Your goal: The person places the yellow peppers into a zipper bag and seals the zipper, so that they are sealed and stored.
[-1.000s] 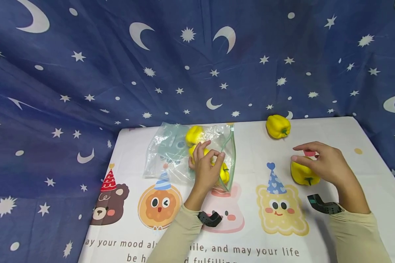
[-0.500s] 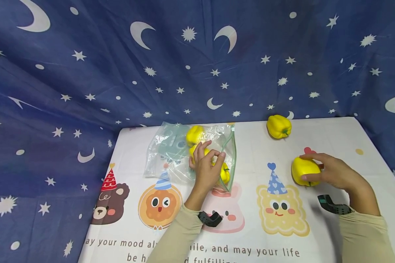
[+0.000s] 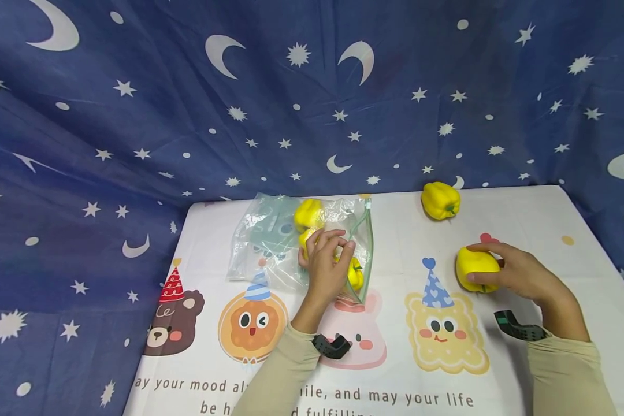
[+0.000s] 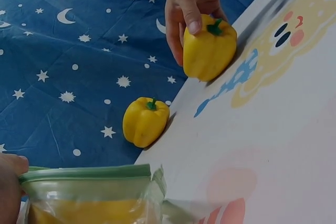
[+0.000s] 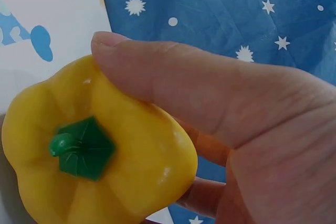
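Observation:
My right hand [image 3: 525,276] grips a yellow bell pepper [image 3: 474,267] on the right of the table, thumb on the near side and fingers over the far side. Its green stem shows close up in the right wrist view, below the thumb [image 5: 168,72]. Left of centre lies a clear zip bag [image 3: 370,260] with a green-edged mouth facing right. My left hand [image 3: 325,271] pinches the bag near that mouth. Inside are three yellow bell peppers, one at the back [image 3: 308,214], one partly behind my fingers [image 3: 305,239] and one by the mouth [image 3: 355,274].
Another yellow bell pepper [image 3: 440,200] lies near the table's back edge, between the bag and my right hand. The white tablecloth [image 3: 395,231] carries printed cartoon figures and lettering. A blue curtain [image 3: 270,104] with moons and stars rises behind the table and along its sides.
My right hand has come down onto the pepper, closed round it and shifted it slightly left. The left hand stays at the bag, its fingers a little more curled.

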`<action>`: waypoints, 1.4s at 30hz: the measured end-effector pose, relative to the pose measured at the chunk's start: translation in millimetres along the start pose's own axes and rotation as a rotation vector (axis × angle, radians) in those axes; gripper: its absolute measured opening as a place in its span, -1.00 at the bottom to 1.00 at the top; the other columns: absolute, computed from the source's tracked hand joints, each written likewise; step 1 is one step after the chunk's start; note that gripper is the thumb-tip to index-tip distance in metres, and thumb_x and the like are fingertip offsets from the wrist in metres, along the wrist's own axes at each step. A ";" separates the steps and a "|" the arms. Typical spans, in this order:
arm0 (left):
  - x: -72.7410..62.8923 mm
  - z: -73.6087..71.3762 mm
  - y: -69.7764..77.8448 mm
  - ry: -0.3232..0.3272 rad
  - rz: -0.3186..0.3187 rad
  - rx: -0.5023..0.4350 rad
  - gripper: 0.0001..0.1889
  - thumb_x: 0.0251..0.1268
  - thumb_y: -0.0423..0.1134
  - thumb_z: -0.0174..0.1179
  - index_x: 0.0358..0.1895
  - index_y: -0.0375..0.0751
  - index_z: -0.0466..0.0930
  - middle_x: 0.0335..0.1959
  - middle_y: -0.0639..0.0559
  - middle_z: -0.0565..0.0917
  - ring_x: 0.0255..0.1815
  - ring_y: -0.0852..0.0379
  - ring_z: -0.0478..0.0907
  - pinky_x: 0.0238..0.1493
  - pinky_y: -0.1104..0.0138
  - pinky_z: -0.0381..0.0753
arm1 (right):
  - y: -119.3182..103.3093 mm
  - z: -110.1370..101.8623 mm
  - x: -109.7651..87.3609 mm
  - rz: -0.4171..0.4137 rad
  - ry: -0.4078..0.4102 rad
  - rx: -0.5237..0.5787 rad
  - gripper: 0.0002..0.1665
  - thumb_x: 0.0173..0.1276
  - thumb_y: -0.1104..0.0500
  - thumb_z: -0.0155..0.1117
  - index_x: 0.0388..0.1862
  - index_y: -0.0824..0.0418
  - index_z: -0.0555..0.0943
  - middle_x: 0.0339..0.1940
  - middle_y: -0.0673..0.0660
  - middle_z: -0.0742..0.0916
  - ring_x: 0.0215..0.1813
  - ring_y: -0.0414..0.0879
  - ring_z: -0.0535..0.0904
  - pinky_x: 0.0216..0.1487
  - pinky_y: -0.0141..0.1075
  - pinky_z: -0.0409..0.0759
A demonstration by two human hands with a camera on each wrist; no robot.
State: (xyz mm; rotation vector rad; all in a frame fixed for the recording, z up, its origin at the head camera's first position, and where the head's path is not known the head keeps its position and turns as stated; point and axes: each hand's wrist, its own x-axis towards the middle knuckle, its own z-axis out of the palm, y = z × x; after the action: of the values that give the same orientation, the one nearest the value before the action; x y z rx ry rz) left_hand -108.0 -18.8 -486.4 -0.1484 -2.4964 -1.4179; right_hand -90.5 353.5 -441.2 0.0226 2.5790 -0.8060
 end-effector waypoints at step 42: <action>12.0 -29.4 -8.6 -0.067 0.090 0.270 -0.67 0.48 0.07 0.20 -0.31 -0.10 0.71 -0.32 0.07 0.79 -0.30 0.05 0.70 -0.17 0.17 0.63 | -11.3 22.4 0.8 -0.150 0.065 0.194 -0.21 0.36 -0.16 0.40 0.48 0.04 0.40 0.41 0.27 0.51 0.19 0.26 0.48 -0.01 -0.13 0.58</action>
State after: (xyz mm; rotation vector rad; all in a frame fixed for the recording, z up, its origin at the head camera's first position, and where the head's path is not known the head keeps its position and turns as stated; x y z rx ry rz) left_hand -116.1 -48.9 -475.9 -0.2541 -2.6685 -1.0456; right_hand -83.8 331.8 -451.9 -0.0880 2.5759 -1.1264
